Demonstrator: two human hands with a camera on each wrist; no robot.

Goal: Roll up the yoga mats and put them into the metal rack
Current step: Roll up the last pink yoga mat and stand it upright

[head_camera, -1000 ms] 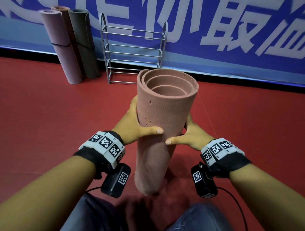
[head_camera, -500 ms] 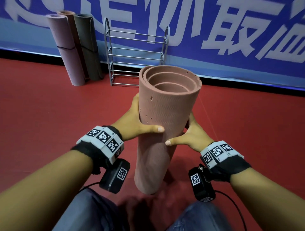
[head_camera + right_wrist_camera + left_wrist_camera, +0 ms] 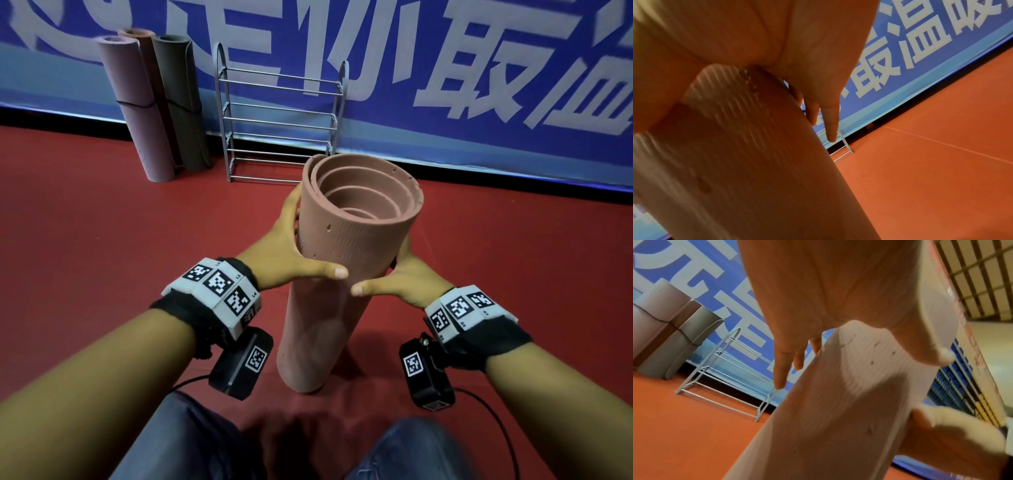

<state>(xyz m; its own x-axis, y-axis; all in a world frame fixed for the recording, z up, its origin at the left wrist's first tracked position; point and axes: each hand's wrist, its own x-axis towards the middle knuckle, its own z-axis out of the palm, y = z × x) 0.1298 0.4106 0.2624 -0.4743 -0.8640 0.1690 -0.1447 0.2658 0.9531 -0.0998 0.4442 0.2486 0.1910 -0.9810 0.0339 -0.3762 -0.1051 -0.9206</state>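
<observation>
A terracotta rolled yoga mat (image 3: 346,246) stands upright in front of me, its spiral end facing up. My left hand (image 3: 291,253) grips its left side, thumb across the front. My right hand (image 3: 400,277) grips the right side the same way, a little lower. The left wrist view shows the mat (image 3: 828,410) between my spread thumb and long fingers (image 3: 781,366). In the right wrist view the mat (image 3: 746,162) fills the frame under my right hand (image 3: 818,65). The metal rack (image 3: 279,116) stands bare against the wall beyond the mat.
Three rolled mats lean on the blue banner wall left of the rack: a pink one (image 3: 137,109), a brown one behind it and a grey-green one (image 3: 178,102). Red floor (image 3: 85,222) lies open on both sides. My knees (image 3: 191,442) are at the bottom edge.
The view has drawn nearer to the rack and dipped, so the rack and leaning mats sit lower and larger. Both hands keep the same hold on the upright roll.
</observation>
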